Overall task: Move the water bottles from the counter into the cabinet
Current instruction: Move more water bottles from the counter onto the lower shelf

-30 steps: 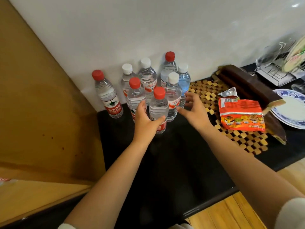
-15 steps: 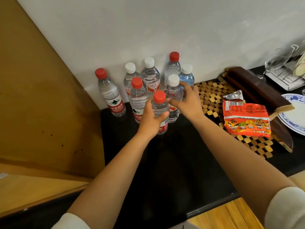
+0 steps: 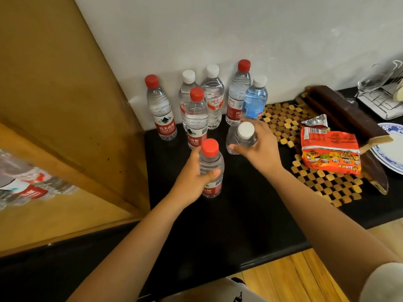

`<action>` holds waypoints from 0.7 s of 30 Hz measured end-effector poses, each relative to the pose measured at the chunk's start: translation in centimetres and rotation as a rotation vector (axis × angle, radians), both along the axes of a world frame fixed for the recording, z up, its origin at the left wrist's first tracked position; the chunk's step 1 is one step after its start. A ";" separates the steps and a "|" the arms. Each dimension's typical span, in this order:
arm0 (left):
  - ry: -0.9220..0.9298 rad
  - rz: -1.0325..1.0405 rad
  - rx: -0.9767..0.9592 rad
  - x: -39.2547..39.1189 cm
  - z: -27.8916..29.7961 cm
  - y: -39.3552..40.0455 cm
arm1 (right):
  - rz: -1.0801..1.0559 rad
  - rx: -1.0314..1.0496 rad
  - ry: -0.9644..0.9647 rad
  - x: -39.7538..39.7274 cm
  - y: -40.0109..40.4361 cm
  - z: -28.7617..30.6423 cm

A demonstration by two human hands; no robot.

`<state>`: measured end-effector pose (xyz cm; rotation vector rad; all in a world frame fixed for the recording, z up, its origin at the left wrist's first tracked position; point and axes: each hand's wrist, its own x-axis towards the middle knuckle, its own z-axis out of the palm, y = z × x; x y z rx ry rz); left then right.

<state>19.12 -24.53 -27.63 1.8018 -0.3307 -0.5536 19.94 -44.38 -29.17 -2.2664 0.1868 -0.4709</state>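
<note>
My left hand grips a red-capped water bottle around its body, above the black counter. My right hand grips a white-capped water bottle near its shoulder. Both held bottles are pulled toward me, away from the group. Several more bottles stand against the white wall, among them a blue-tinted bottle and a red-capped bottle at the far left. The wooden cabinet stands at the left, with plastic-wrapped bottles lying on its lower shelf.
A wooden bead mat lies right of the bottles, with an orange noodle packet and a dark brown board on it. A blue-patterned plate and a wire dish rack sit at the far right. Wooden floor shows below the counter edge.
Both hands closed on a bottle each and drew them back from the group toward me. The view has shifted a little to the left, showing the cabinet shelf.
</note>
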 end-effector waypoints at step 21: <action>0.187 0.321 -0.193 -11.9 0.7 29.6 | 0.345 0.080 0.186 -12.9 22.4 2.7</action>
